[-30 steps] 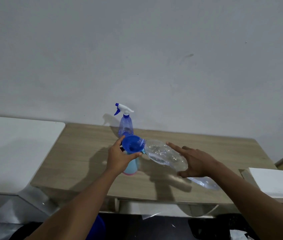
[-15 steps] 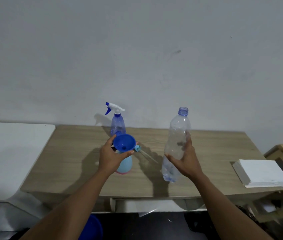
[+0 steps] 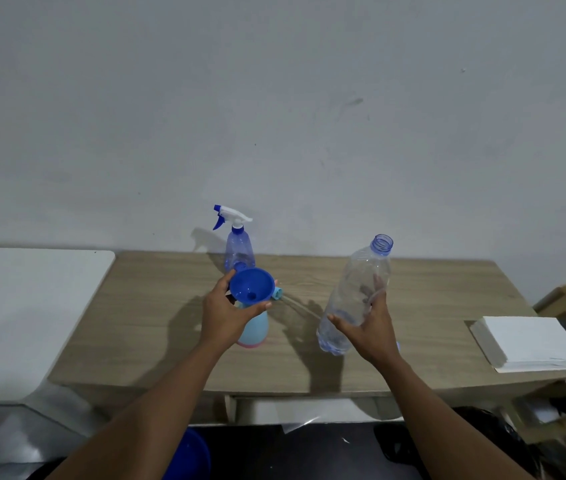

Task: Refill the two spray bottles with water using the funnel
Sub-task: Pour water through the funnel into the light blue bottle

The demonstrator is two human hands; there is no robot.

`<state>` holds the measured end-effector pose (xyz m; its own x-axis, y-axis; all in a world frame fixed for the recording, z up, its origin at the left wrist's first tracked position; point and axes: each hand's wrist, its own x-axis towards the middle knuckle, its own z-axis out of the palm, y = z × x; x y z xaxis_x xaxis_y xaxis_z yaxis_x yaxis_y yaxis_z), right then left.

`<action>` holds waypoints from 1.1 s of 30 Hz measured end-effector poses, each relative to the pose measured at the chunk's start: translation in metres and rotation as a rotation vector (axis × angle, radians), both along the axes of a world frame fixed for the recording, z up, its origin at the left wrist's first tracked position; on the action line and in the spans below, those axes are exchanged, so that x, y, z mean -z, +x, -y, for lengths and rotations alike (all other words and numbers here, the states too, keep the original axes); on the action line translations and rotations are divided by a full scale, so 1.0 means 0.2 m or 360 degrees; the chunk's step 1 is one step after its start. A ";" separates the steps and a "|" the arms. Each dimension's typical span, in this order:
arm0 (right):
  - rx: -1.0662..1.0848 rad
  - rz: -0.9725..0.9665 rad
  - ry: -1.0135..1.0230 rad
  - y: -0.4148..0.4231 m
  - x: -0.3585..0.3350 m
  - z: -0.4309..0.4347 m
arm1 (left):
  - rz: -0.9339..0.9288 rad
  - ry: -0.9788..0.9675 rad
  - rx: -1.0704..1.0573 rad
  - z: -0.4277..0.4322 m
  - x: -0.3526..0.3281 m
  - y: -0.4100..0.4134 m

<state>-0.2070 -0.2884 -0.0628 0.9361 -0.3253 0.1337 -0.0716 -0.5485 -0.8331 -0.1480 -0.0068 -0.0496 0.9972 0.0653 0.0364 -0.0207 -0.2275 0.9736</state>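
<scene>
On the wooden table [image 3: 447, 299], a blue-tinted spray bottle [image 3: 238, 251] with a white and blue trigger head stands at the back by the wall. Just in front of it, the left hand [image 3: 229, 313] curls its thumb and fingers around the blue funnel [image 3: 252, 287], which is seated in the neck of the pale blue spray bottle [image 3: 255, 329]. Further right, the right hand [image 3: 368, 323] grips an uncapped clear plastic bottle [image 3: 357, 296], leaning slightly, with the fingers wrapped behind it and the thumb in front; a white paper stack [image 3: 531, 341] lies well apart at the right edge.
</scene>
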 end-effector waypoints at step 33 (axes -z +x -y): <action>-0.0557 0.0049 0.0356 0.27 -0.07 -0.73 | -0.0071 -0.0077 0.0019 -0.03 -0.03 -0.02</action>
